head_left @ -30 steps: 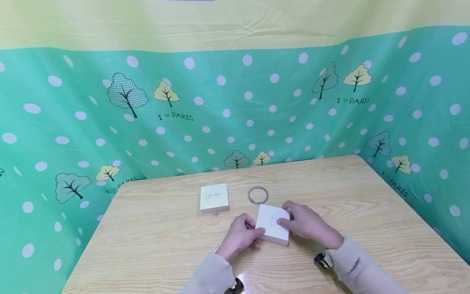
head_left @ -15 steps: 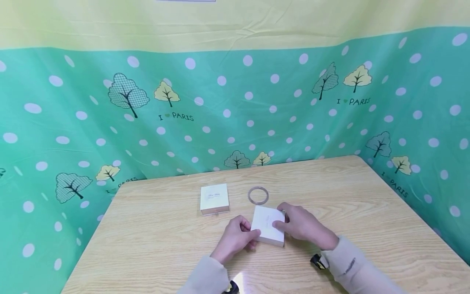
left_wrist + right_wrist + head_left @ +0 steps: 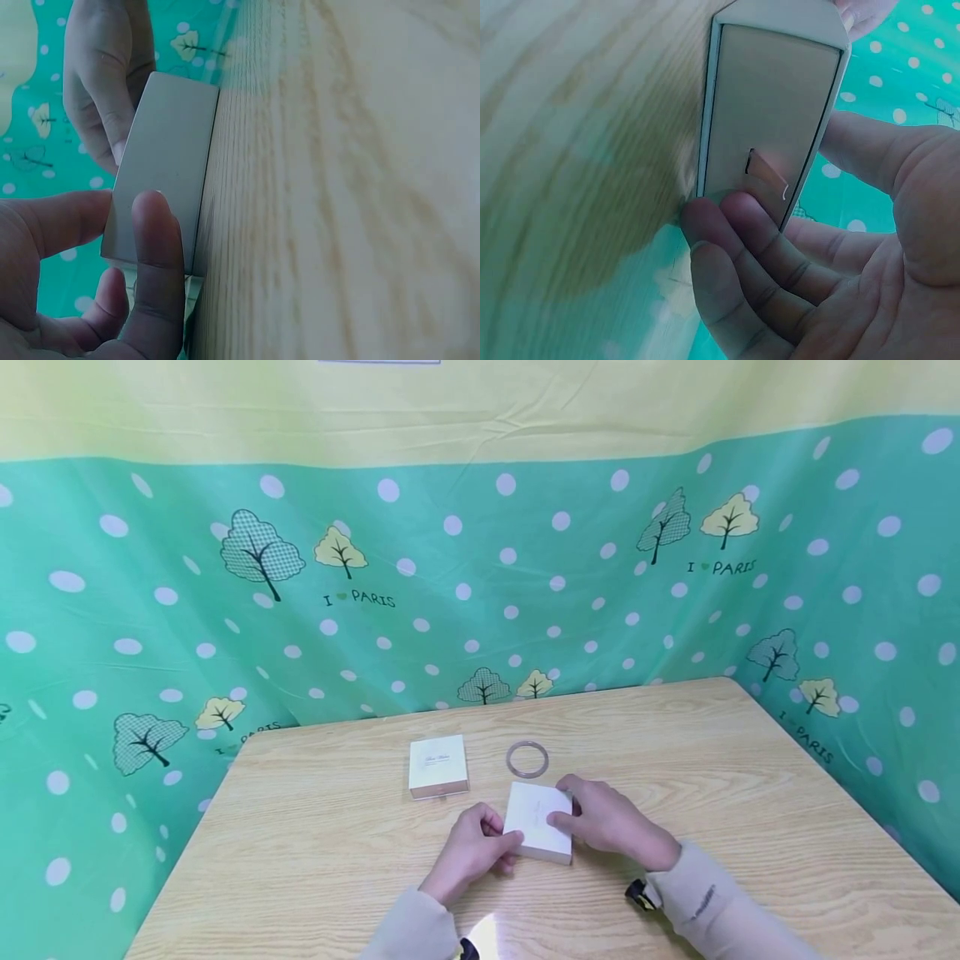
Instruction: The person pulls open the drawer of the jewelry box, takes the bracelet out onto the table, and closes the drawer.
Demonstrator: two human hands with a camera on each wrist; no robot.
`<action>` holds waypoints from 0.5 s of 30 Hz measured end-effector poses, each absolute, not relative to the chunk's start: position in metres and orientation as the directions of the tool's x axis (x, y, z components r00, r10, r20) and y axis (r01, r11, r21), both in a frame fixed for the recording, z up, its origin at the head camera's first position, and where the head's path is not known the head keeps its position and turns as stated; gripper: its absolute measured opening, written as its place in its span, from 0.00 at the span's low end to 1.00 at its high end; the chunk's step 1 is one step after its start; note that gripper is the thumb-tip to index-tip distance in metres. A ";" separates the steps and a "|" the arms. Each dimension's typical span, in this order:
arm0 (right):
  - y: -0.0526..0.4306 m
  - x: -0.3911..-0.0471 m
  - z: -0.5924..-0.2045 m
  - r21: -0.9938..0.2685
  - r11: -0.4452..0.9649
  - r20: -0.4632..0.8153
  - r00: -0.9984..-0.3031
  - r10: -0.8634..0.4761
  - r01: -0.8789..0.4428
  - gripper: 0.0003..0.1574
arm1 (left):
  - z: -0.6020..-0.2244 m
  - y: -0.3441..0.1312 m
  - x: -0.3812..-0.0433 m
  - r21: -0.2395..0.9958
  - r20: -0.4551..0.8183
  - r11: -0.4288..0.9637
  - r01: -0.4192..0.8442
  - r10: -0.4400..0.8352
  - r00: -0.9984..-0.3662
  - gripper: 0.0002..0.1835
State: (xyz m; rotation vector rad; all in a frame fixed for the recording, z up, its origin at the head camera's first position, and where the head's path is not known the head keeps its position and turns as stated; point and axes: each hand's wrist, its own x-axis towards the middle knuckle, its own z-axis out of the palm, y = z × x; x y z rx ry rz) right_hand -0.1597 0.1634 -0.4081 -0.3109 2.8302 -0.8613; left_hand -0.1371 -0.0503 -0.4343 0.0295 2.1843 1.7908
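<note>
Left grip (image 3: 468, 850) and right grip (image 3: 609, 818) pinching 1 white box (image 3: 536, 818) | ring (image 3: 511, 763) just beyond it | 2nd box (image 3: 438, 766) farther left on desk (image 3: 322, 835)

The tabletop (image 3: 315, 843) is pale wood with a streaked grain, its far corners rounded and its side edges spreading apart toward the bottom of the head view. Toward the far edge, nearer the far-left corner than the far-right, lies a square box (image 3: 437, 760), white on top with small dark lettering. Between that box and the right edge, about midway along the far edge, a greyish ring (image 3: 528, 775) lies flat. Just beside the ring, farther from the far edge, a second white box (image 3: 536, 817) rests with its underside along the wood, faint lettering on its top.
</note>
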 end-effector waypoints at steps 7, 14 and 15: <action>0.158 -0.160 -0.409 -0.554 0.817 -0.095 -0.962 -0.256 -0.162 0.33 | -0.437 -0.055 -0.136 0.956 -0.225 0.236 -0.175 0.204 -0.953 0.16; 0.155 -0.161 -0.408 -0.556 0.811 -0.085 -0.958 -0.273 -0.182 0.33 | -0.437 -0.059 -0.136 0.958 -0.237 0.213 -0.193 0.205 -0.950 0.16; 0.155 -0.161 -0.408 -0.556 0.810 -0.083 -0.957 -0.276 -0.186 0.33 | -0.437 -0.059 -0.135 0.958 -0.238 0.211 -0.195 0.204 -0.950 0.16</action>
